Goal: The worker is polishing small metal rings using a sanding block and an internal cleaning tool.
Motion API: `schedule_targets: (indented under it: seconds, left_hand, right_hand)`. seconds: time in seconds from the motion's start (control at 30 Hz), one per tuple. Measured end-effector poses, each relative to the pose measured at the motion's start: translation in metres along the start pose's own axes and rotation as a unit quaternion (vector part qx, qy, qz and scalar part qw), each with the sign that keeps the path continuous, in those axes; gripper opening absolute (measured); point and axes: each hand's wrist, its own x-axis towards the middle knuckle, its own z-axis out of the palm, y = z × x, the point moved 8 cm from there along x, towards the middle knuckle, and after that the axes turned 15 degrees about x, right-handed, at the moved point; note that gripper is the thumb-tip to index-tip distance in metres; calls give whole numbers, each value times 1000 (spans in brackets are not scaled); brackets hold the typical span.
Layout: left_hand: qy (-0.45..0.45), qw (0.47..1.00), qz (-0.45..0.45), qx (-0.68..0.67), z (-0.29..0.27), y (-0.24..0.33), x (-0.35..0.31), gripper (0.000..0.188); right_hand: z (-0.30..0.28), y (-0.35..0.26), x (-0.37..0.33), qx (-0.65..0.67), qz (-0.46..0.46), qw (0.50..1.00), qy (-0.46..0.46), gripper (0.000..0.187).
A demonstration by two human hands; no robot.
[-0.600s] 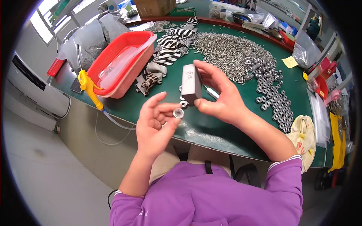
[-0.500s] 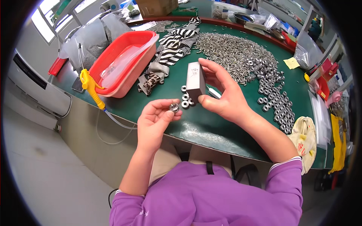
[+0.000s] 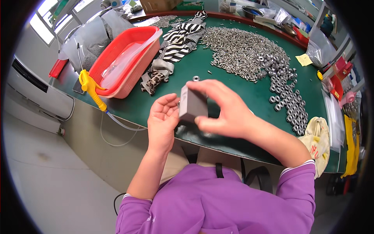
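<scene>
My right hand [image 3: 231, 111] grips a dark grey rectangular block [image 3: 198, 106] with a paler end face, thumb below and fingers on top. Close against the block's left side is my left hand [image 3: 160, 123], palm up with its fingers curled. The block covers its fingertips; only a sliver of the small metal ring there shows. One loose metal ring [image 3: 196, 78] lies on the green table [image 3: 179, 74] just beyond the block. Many similar rings [image 3: 290, 101] are spread to the right.
A heap of small metal pins [image 3: 237, 52] covers the far middle. To the left stand a red plastic basket [image 3: 124, 62] and a yellow air gun [image 3: 91, 91] with its hose. Striped cloth [image 3: 177, 43] lies beside the basket. A pale glove [image 3: 317, 144] hangs over the right edge.
My right hand has brought the block left and nearer, up against my left hand. The ring in my left fingers is now mostly hidden, and so is the white pen-shaped thing by my right hand.
</scene>
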Motion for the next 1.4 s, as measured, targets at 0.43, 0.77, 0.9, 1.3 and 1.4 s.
schedule_targets:
  seconds: [0.43,0.77,0.9,1.3,1.4]
  left_hand:
    - [-32,998,34,48,6,17,-4,47]
    - [-63,996,-65,-8,5,-5,-5,28]
    - [-39,997,-61,-37,-1,-13,-4,29]
    - [-21,999,21,15,3,11,-4,46]
    - [-70,997,12,34,8,13,-9,34]
  right_hand:
    - [0,-25,-2,-76,-93,992,30,65]
    - [-15,1,3,-55,-28,995,73,64]
    - [10,-24,-3,-42,-60,997,-6,69]
    - [0,-24,-1,-91,-102,990,39,64]
    - [-28,5,5,-133,-43,984,113,59]
